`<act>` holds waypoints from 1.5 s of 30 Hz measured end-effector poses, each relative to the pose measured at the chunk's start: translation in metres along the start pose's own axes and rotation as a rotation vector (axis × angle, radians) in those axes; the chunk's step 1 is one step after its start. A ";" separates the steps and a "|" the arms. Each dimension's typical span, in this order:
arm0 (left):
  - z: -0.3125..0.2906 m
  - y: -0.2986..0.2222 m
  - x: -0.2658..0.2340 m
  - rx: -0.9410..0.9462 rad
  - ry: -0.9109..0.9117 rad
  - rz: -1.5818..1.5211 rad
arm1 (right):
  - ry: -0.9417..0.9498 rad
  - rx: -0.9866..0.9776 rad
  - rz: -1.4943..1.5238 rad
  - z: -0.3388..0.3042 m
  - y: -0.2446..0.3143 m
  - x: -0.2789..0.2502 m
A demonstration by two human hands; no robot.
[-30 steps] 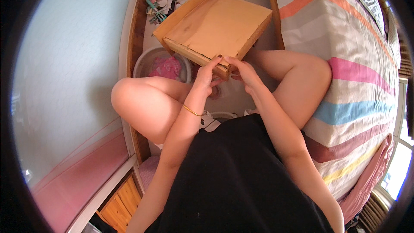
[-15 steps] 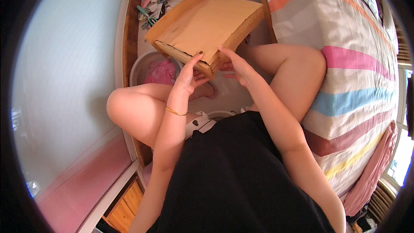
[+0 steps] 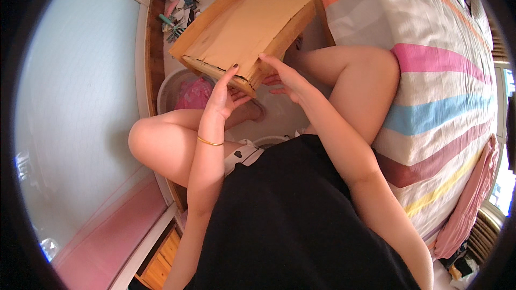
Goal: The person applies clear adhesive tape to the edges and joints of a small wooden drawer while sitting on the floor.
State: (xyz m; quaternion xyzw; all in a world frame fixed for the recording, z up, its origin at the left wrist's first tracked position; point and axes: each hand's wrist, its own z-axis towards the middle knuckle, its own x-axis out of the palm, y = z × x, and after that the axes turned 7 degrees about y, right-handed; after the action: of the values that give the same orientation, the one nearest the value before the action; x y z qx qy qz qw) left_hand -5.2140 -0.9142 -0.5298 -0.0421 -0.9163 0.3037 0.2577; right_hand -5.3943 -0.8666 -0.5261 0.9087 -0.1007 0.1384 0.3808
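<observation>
Drawer of tan wood sits slanted in front of my bent legs, its flat underside turned up, with a longer board along the left end, a brownish stain running beside that board, and ragged dark lines where the panel meets the near and right edges. My left hand grasps the near edge, thumb on top and fingers under it; my right hand sets its thumb on the right edge near the close corner, fingers loosely curled by the side, and I cannot tell whether they bear any weight. On the left, the drawer's near edge overhangs a round tub holding pink cloth, and small clutter lies beyond the long board. On the right, a strip of floor separates it from the striped bed, with my right leg filling the nearer part. A second ago both my thumbs met almost together at the close corner; now they stand apart, the right one farther along its edge, and the drawer appears farther left in my view, as do the tub and bed
</observation>
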 end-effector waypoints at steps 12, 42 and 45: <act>0.005 0.012 0.006 0.036 -0.066 0.076 | -0.094 0.025 -0.065 0.000 0.003 0.005; 0.013 0.033 0.020 0.066 -0.017 -0.072 | -0.153 -0.025 -0.075 0.012 -0.009 -0.004; 0.009 0.028 0.019 0.043 0.040 -0.066 | -0.121 -0.071 0.000 0.016 -0.015 -0.007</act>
State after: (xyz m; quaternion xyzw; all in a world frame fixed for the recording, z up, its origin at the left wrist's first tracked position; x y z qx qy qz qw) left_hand -5.2373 -0.8921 -0.5438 -0.0123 -0.9052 0.3136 0.2866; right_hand -5.3937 -0.8672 -0.5496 0.9012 -0.1284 0.0794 0.4062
